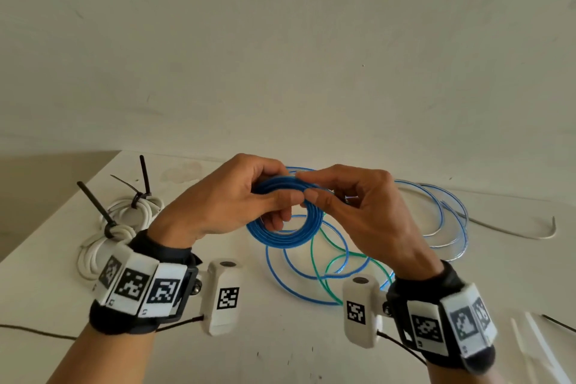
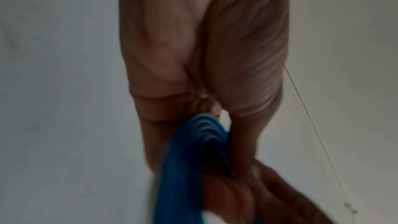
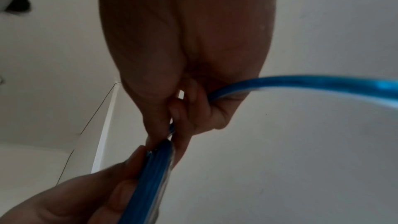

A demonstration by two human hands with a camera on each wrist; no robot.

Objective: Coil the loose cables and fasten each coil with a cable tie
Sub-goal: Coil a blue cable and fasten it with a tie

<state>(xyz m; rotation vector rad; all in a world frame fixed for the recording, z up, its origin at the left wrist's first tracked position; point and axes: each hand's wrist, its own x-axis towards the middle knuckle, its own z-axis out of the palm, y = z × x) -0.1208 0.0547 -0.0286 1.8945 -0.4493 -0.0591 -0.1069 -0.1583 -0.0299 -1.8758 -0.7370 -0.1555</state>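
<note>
While my left hand (image 1: 224,199) grips the blue coil (image 1: 285,227) at its top, thumb and curled fingers closed round the bundled loops, my right hand (image 1: 358,212) pinches the loose blue strand against that same spot. The coil hangs above the bench (image 1: 280,349); its uncoiled length trails right. A white cable coil (image 1: 124,227), already tied with black ties (image 1: 96,206), lies left.

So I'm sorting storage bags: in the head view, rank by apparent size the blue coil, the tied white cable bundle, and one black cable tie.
1. White cable bundle, sprawling
2. Blue coil, though held nearer the camera, so unsure
3. Black cable tie
</note>
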